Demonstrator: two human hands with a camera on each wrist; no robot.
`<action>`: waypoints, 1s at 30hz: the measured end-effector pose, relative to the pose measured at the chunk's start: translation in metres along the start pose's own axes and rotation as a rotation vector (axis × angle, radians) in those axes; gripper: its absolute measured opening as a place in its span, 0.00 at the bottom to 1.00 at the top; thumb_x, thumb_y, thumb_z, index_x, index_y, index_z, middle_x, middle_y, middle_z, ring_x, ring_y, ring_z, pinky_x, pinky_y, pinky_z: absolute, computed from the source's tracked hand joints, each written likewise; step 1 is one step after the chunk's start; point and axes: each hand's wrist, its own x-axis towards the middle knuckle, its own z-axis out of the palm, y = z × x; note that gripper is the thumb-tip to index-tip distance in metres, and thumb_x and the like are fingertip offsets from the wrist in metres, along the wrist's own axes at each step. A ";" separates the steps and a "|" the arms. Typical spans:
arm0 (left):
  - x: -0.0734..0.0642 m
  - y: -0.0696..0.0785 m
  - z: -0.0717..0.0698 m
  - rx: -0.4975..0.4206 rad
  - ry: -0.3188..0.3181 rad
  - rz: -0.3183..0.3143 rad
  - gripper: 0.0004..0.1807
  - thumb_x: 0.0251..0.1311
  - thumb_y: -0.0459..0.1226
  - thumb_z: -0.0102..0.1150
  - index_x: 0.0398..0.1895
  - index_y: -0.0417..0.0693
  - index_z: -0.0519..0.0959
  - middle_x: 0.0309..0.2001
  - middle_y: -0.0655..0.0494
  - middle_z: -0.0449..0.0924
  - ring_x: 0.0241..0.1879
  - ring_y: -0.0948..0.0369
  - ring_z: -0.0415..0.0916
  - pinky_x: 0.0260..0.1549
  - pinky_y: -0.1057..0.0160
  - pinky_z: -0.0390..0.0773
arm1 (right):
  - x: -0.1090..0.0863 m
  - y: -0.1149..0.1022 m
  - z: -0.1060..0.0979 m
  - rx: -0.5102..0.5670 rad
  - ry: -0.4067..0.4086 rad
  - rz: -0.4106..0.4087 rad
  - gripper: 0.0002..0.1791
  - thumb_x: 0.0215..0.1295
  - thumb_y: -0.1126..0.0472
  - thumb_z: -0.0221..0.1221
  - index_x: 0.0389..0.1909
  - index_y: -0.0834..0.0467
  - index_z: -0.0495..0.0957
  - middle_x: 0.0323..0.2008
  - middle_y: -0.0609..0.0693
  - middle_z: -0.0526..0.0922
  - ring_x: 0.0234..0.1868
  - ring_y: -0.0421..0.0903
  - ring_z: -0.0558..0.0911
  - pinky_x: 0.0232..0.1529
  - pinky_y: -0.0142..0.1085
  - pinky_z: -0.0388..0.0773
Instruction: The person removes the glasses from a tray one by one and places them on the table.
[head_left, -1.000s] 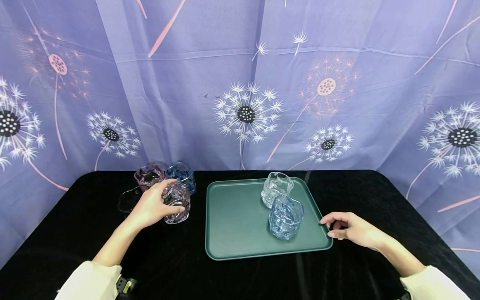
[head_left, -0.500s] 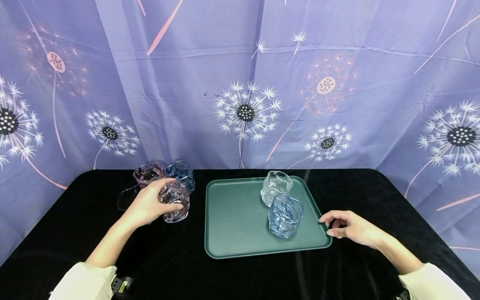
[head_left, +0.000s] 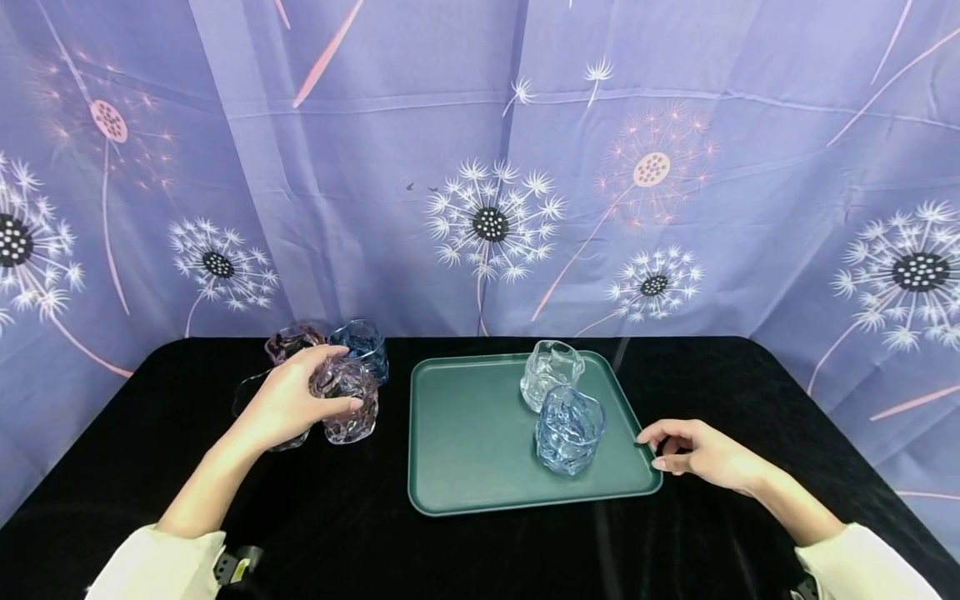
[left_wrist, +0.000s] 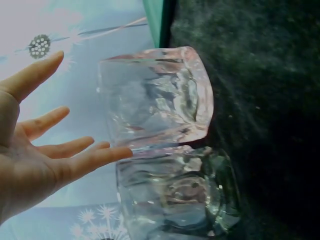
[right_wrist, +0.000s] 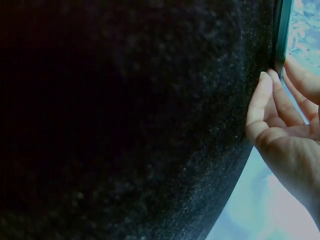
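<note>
A pale pink glass tumbler [head_left: 354, 413] with a wavy wall stands upright on the black cloth, left of the tray. My left hand [head_left: 288, 402] is beside it on its left, thumb and fingers spread. In the left wrist view the left hand [left_wrist: 37, 162] stands apart from the pink tumbler [left_wrist: 160, 95], one fingertip near a greyish tumbler [left_wrist: 180, 200]. My right hand [head_left: 701, 454] pinches the right rim of the green tray [head_left: 465, 442] near its front corner. In the right wrist view the right hand [right_wrist: 285, 115] has its fingertips at the tray edge [right_wrist: 283, 35].
On the tray stand a clear tumbler [head_left: 551, 375] and a light blue tumbler [head_left: 570, 433]. Behind the left hand are a dark blue tumbler [head_left: 367, 346], a purple tumbler [head_left: 288, 337] and a partly hidden smoky one [head_left: 243, 392]. A patterned curtain [head_left: 390, 208] hangs behind the table.
My left hand has drawn back to the left from the pale pink tumbler, which stays in place. The right hand and the tray have not visibly moved.
</note>
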 end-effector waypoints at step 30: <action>0.028 0.038 0.026 -0.050 -0.043 0.065 0.38 0.50 0.44 0.66 0.63 0.41 0.64 0.61 0.40 0.64 0.58 0.44 0.62 0.50 0.44 0.66 | 0.000 -0.001 0.000 0.013 -0.008 -0.019 0.16 0.58 0.70 0.58 0.46 0.72 0.71 0.28 0.54 0.74 0.24 0.38 0.72 0.23 0.36 0.72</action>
